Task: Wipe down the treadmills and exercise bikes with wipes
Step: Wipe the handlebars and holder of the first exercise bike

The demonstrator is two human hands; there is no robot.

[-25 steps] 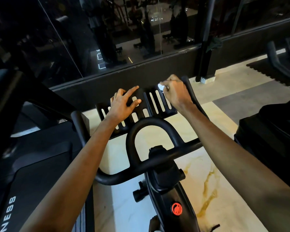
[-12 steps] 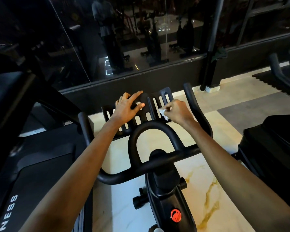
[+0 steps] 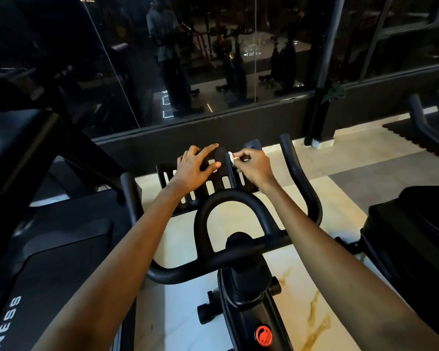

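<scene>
Single head-worn view, looking forward and down, close over bike handlebars [image 3: 238, 252]; glass wall [image 3: 213, 59] ahead

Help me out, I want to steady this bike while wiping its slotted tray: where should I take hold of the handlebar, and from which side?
Probably the right upright horn of the handlebar. It is bare and round enough to wrap, and it rises just right of the right hand, which pinches the wipe. Come from the right, clear of the tray under the left hand.
</scene>
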